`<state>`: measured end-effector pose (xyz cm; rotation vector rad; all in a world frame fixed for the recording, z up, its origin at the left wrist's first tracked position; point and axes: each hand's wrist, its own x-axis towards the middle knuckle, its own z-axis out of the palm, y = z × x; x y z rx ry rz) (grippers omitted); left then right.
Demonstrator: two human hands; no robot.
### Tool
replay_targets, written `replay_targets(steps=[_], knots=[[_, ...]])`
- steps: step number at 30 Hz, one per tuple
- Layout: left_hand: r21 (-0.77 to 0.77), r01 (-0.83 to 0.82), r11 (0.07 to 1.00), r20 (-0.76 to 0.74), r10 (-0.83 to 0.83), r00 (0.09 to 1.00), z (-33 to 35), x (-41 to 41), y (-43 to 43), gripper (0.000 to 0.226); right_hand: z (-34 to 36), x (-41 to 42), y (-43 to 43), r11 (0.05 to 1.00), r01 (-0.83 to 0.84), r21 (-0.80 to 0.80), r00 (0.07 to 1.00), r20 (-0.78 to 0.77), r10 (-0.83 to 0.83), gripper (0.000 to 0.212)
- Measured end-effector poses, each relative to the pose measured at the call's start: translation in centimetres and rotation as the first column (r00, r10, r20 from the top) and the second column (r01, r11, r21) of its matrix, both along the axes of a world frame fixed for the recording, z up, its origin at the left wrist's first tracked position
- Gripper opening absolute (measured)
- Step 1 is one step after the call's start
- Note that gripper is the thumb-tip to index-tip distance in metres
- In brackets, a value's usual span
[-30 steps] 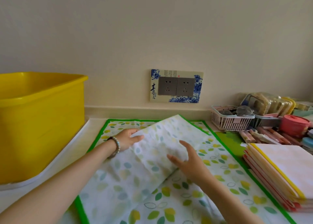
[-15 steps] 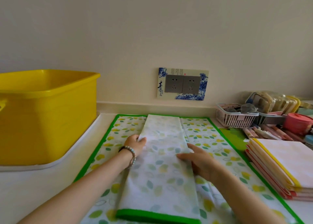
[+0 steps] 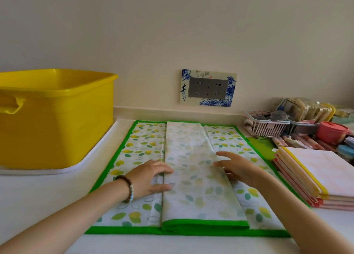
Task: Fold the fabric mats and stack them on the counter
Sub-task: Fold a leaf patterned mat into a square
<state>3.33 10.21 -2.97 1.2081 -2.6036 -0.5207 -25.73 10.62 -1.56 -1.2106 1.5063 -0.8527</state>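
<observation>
Head view, the only one.

Leaf-print mat (image 3: 228,138) with a green border lies flat on the counter (image 3: 38,200), far edge close to the wall. A long folded strip (image 3: 191,177), pale side up, runs down the mat's middle from the far edge to the near edge, with a green hem at its near end. Can't tell if the strip is a fold of the same mat or a separate piece.

Left hand (image 3: 149,179): open, palm down, fingers straight. It rests on the printed mat just left of the strip, fingertips touching the strip's left edge about halfway along. Beaded bracelet (image 3: 128,189) on that wrist.

Right hand (image 3: 241,170): open, fingers straight and slightly spread, at the strip's right edge opposite the left hand. Fingertips reach onto the strip; the palm is over the printed part. Neither hand grips anything.

So the strip sits between the two hands, one on each long edge.

Stack of folded mats (image 3: 318,175), yellow-edged one on top and pink ones below, sits just right of the spread mat, beside the right forearm.

Other items:
- Yellow tub (image 3: 57,123) on a white tray (image 3: 92,157), left of the mat.
- Double wall socket (image 3: 208,88) behind the mat.
- White basket (image 3: 265,126) and a pink lidded pot (image 3: 331,132) at far right, among clutter I can't identify.
</observation>
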Motion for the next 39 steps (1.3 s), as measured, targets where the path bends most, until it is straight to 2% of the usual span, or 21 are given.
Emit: replay_targets(steps=[3, 5, 9, 11, 15, 20, 22, 24, 26, 29, 31, 33, 34, 36, 39], knots=[[0.025, -0.009, 1.0, 0.078, 0.007, 0.997, -0.2, 0.4, 0.5, 0.093, 0.0, -1.0, 1.2, 0.983, -0.052, -0.174, 0.983, -0.181, 0.02, 0.039], [0.027, 0.009, 1.0, 0.106, -0.012, 0.994, -0.2, 0.5, 0.8, 0.1, -0.2, -1.6, 2.3, 0.95, -0.162, -0.269, 0.944, -0.322, 0.07, 0.048], [0.04, 0.021, 0.999, 0.181, -0.028, 0.983, 0.0, 0.7, 1.4, 0.108, -0.6, -2.2, 4.6, 0.84, -0.431, -0.331, 0.832, -0.507, 0.227, 0.064], [0.035, 0.04, 0.999, 0.272, -0.048, 0.961, 0.2, 0.7, 1.7, 0.111, -1.0, -2.6, 5.0, 0.771, -0.517, -0.371, 0.74, -0.646, 0.186, 0.057], [0.058, 0.068, 0.996, 0.404, -0.085, 0.911, 0.2, 0.6, 2.2, 0.124, -1.3, -3.0, 4.8, 0.698, -0.611, -0.375, 0.563, -0.825, 0.05, 0.047], [0.105, 0.071, 0.992, 0.449, -0.111, 0.886, 0.3, 0.7, 2.1, 0.141, -1.5, -3.1, 4.0, 0.536, -0.77, -0.346, 0.339, -0.933, -0.116, 0.037], [0.126, 0.073, 0.989, 0.462, -0.124, 0.878, 0.4, 0.7, 2.0, 0.143, -1.7, -3.2, 3.7, 0.514, -0.79, -0.334, 0.312, -0.941, -0.132, 0.04], [0.139, 0.09, 0.986, 0.456, -0.144, 0.878, 0.6, 0.7, 1.9, 0.142, -2.0, -3.1, 3.4, 0.538, -0.769, -0.347, 0.358, -0.93, -0.088, 0.037], [0.163, 0.09, 0.983, 0.377, -0.146, 0.914, 1.0, 0.9, 1.5, 0.138, -2.1, -3.0, 3.3, 0.594, -0.72, -0.361, 0.439, -0.898, -0.013, 0.037], [0.304, 0.007, 0.953, 0.033, -0.018, 0.999, 1.7, 1.1, 0.5, 0.123, -2.0, -3.0, 3.3, 0.705, -0.597, -0.384, 0.587, -0.808, 0.058, 0.041], [0.382, -0.024, 0.924, -0.115, 0.073, 0.991, 1.4, 1.2, -0.3, 0.092, -1.9, -2.9, 2.8, 0.768, -0.516, -0.38, 0.678, -0.729, 0.094, 0.037], [0.408, -0.044, 0.912, -0.225, 0.147, 0.963, 1.0, 1.1, -1.0, 0.04, -1.7, -2.3, 2.1, 0.831, -0.39, -0.396, 0.758, -0.651, 0.045, 0.016], [0.387, -0.068, 0.92, -0.25, 0.176, 0.952, 0.8, 1.0, -1.3, 0.029, -1.6, -1.9, 1.7, 0.851, -0.325, -0.411, 0.79, -0.614, 0.005, 0.009], [0.313, -0.133, 0.94, -0.23, 0.211, 0.95, 0.4, 0.7, -1.8, 0.029, -1.4, -1.4, 1.0, 0.869, -0.229, -0.438, 0.861, -0.508, -0.029, 0.026], [0.2, -0.24, 0.95, -0.245, 0.286, 0.926, 0.0, -0.4, -2.4, 0.032, -1.0, -0.9, 0.3, 0.896, -0.149, -0.419, 0.916, -0.4, -0.035, 0.024]])
